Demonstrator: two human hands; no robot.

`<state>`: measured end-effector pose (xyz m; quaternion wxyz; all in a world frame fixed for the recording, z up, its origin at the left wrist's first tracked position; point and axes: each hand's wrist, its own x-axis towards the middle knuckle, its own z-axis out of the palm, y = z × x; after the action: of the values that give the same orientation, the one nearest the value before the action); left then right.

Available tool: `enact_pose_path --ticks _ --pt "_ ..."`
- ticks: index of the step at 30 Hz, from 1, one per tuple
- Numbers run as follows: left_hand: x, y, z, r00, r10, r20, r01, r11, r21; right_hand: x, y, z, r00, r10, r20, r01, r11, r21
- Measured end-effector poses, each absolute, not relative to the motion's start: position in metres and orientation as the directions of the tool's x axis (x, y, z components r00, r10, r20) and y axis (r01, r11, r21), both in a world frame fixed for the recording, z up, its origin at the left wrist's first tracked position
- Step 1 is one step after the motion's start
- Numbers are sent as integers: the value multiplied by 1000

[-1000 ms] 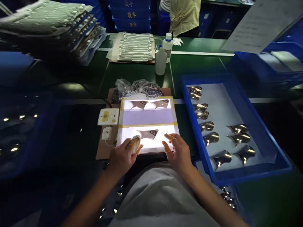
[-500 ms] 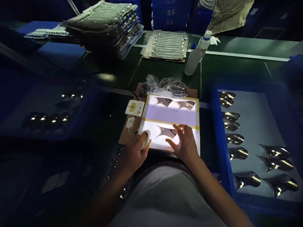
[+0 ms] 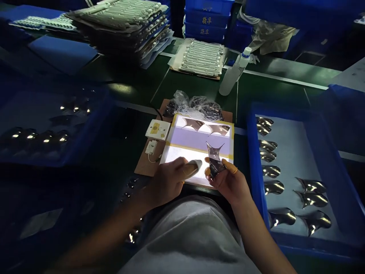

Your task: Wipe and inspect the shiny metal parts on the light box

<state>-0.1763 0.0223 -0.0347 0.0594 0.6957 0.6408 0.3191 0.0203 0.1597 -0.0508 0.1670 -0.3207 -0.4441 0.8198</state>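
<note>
My right hand point(image 3: 228, 177), with yellow finger cots, is closed on a shiny curved metal piece point(image 3: 215, 154). The piece stands tilted up, its pointed, flared end away from me and its dark printed end between my fingers. Left of it, my left hand point(image 3: 170, 177) grips a folded white cloth point(image 3: 195, 166), which covers the fingertips and points toward the piece; a small gap seems to part them. Both hands are over the near part of a glowing light panel point(image 3: 173, 154). Two similar flat-looking pieces point(image 3: 218, 129) lie along its far edge.
On the right stands a blue tray point(image 3: 256, 182) with several shiny metal pieces point(image 3: 281, 217); another blue tray point(image 3: 65, 161) is at left. Behind the panel are crumpled plastic point(image 3: 202, 104), a bottle point(image 3: 229, 80) and a stack of loaded sheets point(image 3: 128, 34). A white switch box point(image 3: 157, 129) sits beside the panel.
My right hand has lifted the metal piece off the light panel and turned it upright. My left hand has moved right with the white cloth, closer to the piece. The view has shifted slightly.
</note>
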Motion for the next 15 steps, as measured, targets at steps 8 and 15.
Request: enact_pose_path --ticks 8,15 --pt "-162 51 -10 535 827 175 844 -531 -70 18 142 -57 -752 490 -441 -13 -680 -733" --pt "-188 40 -19 331 901 280 940 -286 -187 21 144 -55 -794 358 -491 47 -769 -637"
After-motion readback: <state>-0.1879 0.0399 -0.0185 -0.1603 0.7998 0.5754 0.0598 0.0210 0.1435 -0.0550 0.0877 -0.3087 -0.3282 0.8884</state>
